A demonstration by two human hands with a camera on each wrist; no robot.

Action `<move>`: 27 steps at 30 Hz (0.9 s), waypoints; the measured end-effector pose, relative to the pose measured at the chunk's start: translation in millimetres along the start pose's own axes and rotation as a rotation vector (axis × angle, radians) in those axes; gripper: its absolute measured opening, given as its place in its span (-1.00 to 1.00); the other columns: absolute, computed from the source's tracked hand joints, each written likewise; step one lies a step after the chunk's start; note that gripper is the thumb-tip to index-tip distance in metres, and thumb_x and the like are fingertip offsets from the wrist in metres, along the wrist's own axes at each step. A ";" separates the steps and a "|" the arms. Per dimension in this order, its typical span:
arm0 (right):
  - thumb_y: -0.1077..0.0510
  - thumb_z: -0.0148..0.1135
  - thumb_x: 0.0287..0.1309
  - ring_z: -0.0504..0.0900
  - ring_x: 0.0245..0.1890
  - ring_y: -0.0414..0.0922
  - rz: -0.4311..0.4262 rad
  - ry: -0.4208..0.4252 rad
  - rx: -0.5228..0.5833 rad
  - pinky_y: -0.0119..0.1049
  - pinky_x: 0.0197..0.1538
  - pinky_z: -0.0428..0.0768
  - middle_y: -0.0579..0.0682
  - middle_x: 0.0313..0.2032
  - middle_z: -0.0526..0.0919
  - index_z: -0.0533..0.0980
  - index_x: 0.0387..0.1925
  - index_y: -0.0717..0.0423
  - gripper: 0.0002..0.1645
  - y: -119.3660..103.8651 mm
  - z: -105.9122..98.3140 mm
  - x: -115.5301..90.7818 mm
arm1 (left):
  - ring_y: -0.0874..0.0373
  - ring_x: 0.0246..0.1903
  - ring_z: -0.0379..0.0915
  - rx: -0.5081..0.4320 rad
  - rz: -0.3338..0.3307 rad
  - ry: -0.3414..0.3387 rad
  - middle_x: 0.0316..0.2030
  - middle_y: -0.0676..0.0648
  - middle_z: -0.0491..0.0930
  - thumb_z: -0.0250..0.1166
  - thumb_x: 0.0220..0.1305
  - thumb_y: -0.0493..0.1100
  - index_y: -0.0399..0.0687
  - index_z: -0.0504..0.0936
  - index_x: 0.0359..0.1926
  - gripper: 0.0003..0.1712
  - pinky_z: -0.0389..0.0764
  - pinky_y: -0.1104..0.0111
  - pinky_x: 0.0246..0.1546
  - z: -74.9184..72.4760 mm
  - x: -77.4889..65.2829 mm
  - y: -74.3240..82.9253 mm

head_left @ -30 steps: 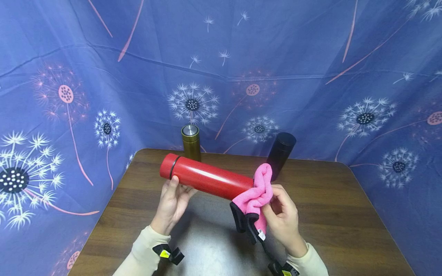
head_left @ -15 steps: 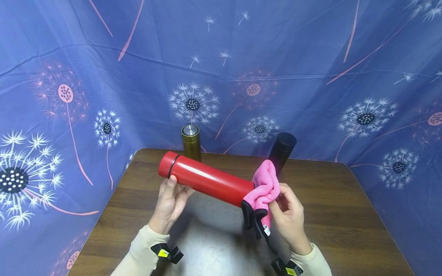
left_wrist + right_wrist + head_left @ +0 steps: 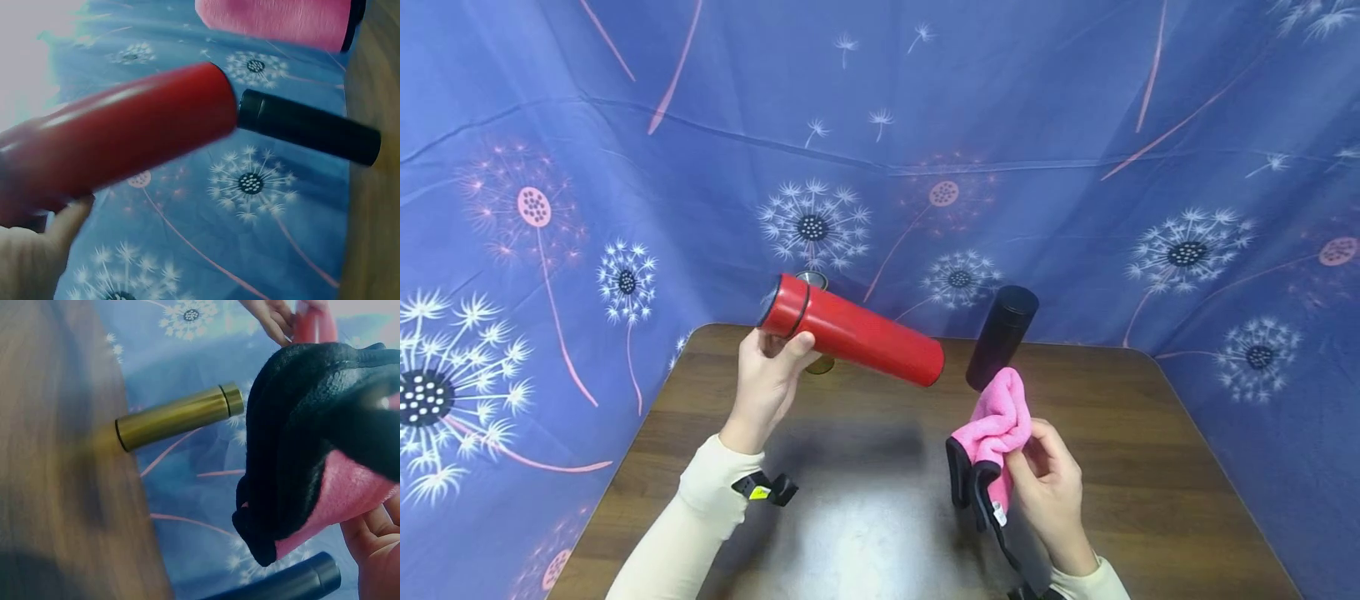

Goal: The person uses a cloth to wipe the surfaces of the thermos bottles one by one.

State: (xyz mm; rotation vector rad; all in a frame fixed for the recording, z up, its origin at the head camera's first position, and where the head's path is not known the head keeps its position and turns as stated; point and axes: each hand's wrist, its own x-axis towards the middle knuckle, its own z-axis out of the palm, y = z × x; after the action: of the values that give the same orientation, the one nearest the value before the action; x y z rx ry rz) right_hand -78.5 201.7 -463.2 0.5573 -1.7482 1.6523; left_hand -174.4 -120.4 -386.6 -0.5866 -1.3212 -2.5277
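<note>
A red thermos bottle (image 3: 872,337) is held up over the table, tilted with its capped end higher at the left. My left hand (image 3: 767,379) grips it near that cap, thumb along the near side. In the left wrist view the red thermos (image 3: 137,125) fills the left half. My right hand (image 3: 1052,483) pinches a bunched pink cloth with black edging (image 3: 996,425), apart from the bottle. The cloth's black trim (image 3: 287,444) covers much of the right wrist view.
Partly hidden behind the red bottle stands a gold thermos (image 3: 181,419). A black thermos (image 3: 1002,337) stands at the back right, just beyond the cloth. The brown wooden table (image 3: 1120,417) meets a blue dandelion-print curtain (image 3: 880,125).
The red thermos has risen and moved away from the cloth, its lower end now bare. My right hand has shifted right and down with the cloth.
</note>
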 end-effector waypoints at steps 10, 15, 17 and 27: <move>0.80 0.05 -0.07 0.60 -0.19 -0.19 0.037 0.019 0.014 -0.51 -0.10 0.58 0.08 -0.17 0.62 0.45 -0.14 0.64 -0.62 1.4 -10.2 -15.1 | 0.09 -0.11 0.62 0.579 0.041 -0.119 -0.10 -0.02 0.69 0.58 0.06 -0.10 -0.05 0.65 0.11 -0.44 0.64 0.21 -0.12 30.1 60.8 -32.6; 0.81 0.04 -0.08 0.59 -0.15 -0.20 0.028 -0.004 0.019 -0.50 -0.09 0.58 0.07 -0.15 0.61 0.44 -0.14 0.65 -0.61 5.5 -13.7 -21.9 | 0.20 -0.06 0.60 0.764 0.017 -0.139 -0.09 0.11 0.68 0.58 -0.01 0.18 0.10 0.65 0.11 -0.34 0.63 0.16 -0.06 29.1 79.2 -65.1; 0.81 0.03 -0.07 0.59 -0.16 -0.20 0.033 -0.007 0.033 -0.50 -0.09 0.58 0.08 -0.15 0.61 0.43 -0.13 0.65 -0.61 5.9 -14.4 -24.6 | 0.22 -0.06 0.59 0.827 -0.017 -0.142 -0.08 0.13 0.68 0.56 -0.03 0.26 0.11 0.64 0.11 -0.30 0.63 0.18 -0.09 25.7 83.8 -80.6; 0.80 0.03 -0.04 0.60 -0.15 -0.19 0.068 0.003 0.046 -0.47 -0.06 0.59 0.07 -0.14 0.61 0.44 -0.12 0.63 -0.61 7.5 -16.7 -34.3 | 0.09 -0.11 0.58 0.974 -0.124 -0.145 0.01 0.01 0.64 0.56 -0.03 0.28 -0.01 0.58 0.20 -0.17 0.60 0.18 -0.11 11.8 92.6 -131.6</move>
State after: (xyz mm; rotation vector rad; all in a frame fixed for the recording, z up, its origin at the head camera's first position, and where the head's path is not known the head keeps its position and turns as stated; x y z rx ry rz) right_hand -57.2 214.4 -493.1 0.5217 -1.7488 1.7431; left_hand -304.1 -37.6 -435.3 -0.4566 -2.4054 -1.5871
